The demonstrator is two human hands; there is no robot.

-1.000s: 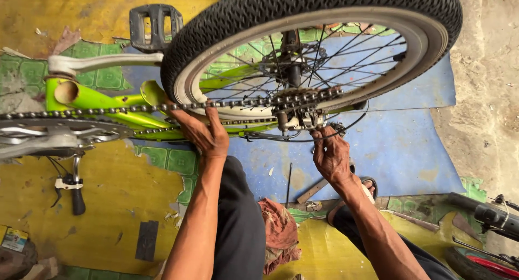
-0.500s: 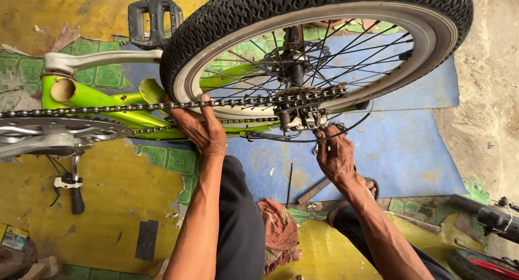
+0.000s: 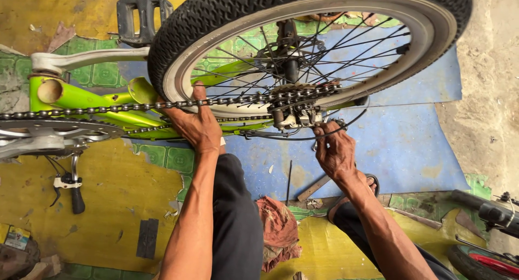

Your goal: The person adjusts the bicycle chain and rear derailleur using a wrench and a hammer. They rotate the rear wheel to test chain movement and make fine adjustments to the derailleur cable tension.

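My left hand [image 3: 197, 126] grips the lime-green frame stay [image 3: 108, 115] of the upturned bicycle, fingers wrapped over it beside the rear wheel [image 3: 303, 20], just under the chain [image 3: 178, 103]. My right hand [image 3: 335, 150] sits below the rear axle; its fingers pinch a small metal tool [image 3: 315, 145] at the derailleur [image 3: 296, 118]. The chain runs from the chainring [image 3: 54, 131] at left to the rear sprocket. A red rag [image 3: 278, 231] lies on the floor between my knees.
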